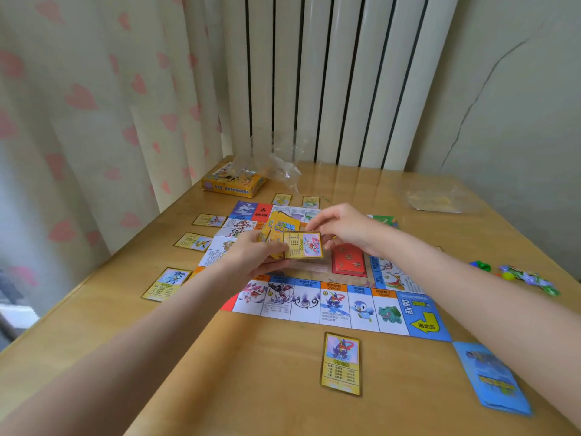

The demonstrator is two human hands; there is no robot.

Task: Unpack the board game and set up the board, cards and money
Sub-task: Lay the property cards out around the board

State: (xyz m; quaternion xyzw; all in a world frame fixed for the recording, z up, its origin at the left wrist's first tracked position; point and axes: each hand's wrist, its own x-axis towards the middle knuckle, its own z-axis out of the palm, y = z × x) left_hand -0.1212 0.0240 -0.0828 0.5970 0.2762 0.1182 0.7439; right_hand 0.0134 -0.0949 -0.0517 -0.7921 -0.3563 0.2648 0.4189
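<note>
The game board [333, 305] lies flat in the middle of the wooden table. My left hand [251, 254] grips a fanned stack of yellow cards [279, 228] above the board. On top of the stack is one face-up card [303, 245], and my right hand [342, 226] pinches its far right corner. Single property cards lie around the board: one near the front edge [341, 363], several along the left side [166, 284] and two at the back [281, 199]. A red card stack [349, 259] sits on the board's centre.
The yellow game box [234, 180] with crumpled clear plastic [276, 168] stands at the back left. A blue card pack [492, 377] lies front right. Coloured tokens [528, 278] sit at the right edge, with a plastic bag [435, 199] behind them. A curtain hangs to the left.
</note>
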